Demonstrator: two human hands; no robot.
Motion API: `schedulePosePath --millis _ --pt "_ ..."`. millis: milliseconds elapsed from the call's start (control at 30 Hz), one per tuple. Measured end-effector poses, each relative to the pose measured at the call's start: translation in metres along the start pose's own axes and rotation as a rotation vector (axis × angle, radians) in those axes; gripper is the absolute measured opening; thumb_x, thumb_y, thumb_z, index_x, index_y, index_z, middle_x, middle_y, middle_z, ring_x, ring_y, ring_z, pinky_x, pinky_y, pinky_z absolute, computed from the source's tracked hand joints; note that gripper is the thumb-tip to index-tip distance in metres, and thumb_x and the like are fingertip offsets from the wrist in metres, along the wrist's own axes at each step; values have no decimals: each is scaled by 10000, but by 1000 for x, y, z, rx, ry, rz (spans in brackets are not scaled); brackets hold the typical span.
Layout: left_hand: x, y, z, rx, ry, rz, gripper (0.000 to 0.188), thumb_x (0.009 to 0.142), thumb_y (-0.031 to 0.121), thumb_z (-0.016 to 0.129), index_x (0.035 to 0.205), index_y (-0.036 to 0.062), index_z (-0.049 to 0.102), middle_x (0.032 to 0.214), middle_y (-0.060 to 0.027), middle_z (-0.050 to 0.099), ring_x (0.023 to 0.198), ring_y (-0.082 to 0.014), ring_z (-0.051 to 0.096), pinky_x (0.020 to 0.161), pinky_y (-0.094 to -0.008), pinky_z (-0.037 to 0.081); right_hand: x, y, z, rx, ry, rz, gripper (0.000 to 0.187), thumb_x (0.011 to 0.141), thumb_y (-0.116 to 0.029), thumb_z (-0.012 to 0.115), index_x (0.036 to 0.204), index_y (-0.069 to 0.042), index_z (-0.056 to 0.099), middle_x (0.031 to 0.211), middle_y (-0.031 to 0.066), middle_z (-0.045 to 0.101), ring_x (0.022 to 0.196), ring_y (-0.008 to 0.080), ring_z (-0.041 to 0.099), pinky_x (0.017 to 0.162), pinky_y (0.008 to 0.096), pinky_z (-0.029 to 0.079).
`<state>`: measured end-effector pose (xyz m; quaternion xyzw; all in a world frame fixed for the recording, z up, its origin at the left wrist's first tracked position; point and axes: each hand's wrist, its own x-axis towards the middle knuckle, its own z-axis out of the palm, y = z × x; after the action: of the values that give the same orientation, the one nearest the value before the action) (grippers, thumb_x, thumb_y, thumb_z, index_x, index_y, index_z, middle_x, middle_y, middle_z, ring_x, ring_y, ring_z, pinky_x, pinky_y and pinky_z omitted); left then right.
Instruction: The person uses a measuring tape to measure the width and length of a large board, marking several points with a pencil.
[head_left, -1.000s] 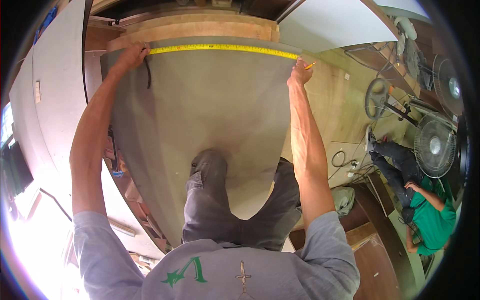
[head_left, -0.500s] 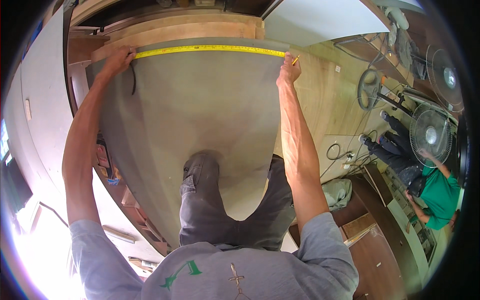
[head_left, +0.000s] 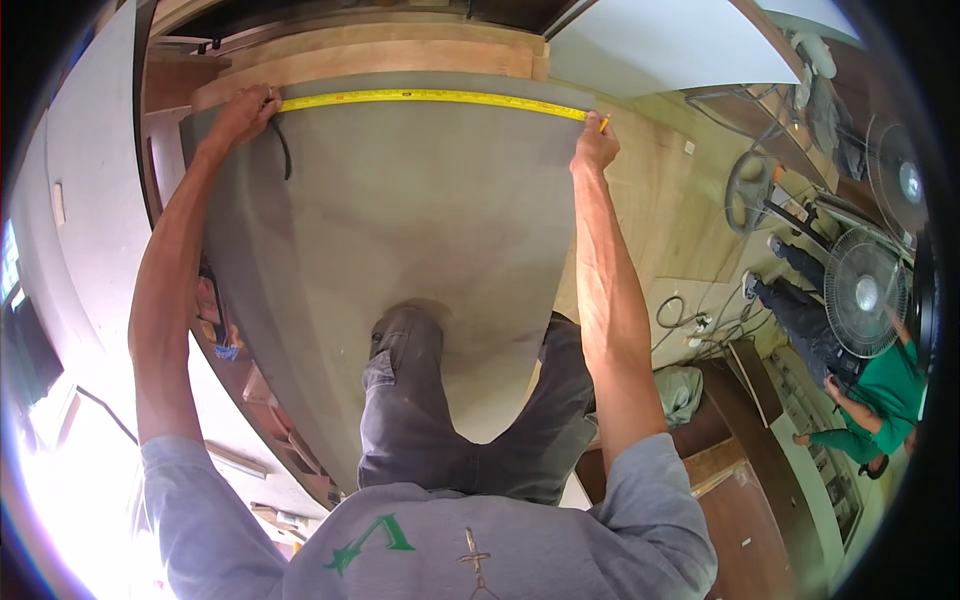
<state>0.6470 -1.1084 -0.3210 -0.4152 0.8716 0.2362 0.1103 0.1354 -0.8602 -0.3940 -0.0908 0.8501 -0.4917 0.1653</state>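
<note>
A yellow tape measure (head_left: 430,96) is stretched from left to right across the far part of a large grey board (head_left: 400,220). My left hand (head_left: 245,117) is closed on the tape's left end, and a dark strap (head_left: 284,150) dangles beside it onto the board. At the board's far right edge, the fingers of my right hand (head_left: 596,147) pinch the other end of the tape. A yellow pencil (head_left: 604,124) sticks out from those same fingers. My knee rests on the near part of the board.
Wooden planks (head_left: 390,58) lie beyond the board, and a pale panel (head_left: 670,45) stands at the far right. Plywood (head_left: 650,200) covers the floor on the right. A standing fan (head_left: 866,292), loose cables (head_left: 690,320) and a co-worker in a green shirt (head_left: 885,400) are farther right.
The board, tape and both hands sit slightly farther right in the picture. The pencil in my right hand shows less and points differently. The co-worker has shifted posture, with an arm lower.
</note>
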Motion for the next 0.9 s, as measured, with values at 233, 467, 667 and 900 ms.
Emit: schedulePosePath --millis 233,467,667,900 --pt "-2 -14 -10 -23 -198 -177 275 974 333 578 1072 89 659 992 -160 694 948 -329 654 826 -441 490 52 34 -25 -90 -69 38 328 893 -322 695 900 6 714 757 41 651 678 170 530 628 394 461" --pt "-8 -40 -18 204 -479 -439 340 941 378 618 1200 163 669 1167 -101 690 1089 -302 653 888 -472 510 25 22 -15 16 -162 119 250 952 -217 640 1091 -15 690 963 31 615 830 127 557 722 282 432" --pt "-2 -46 -34 457 -561 -704 384 907 273 631 1265 136 660 1252 -106 666 1142 -321 641 918 -584 487 17 11 -16 -10 -202 128 287 972 -192 612 1144 28 678 933 -13 620 795 100 520 725 268 447" --pt "-15 -56 -27 452 -355 -765 363 894 198 610 1249 155 669 1295 -89 661 1152 -342 648 932 -648 453 21 13 -21 -22 -215 63 300 987 -191 603 1177 34 662 994 33 651 872 131 570 784 291 470"
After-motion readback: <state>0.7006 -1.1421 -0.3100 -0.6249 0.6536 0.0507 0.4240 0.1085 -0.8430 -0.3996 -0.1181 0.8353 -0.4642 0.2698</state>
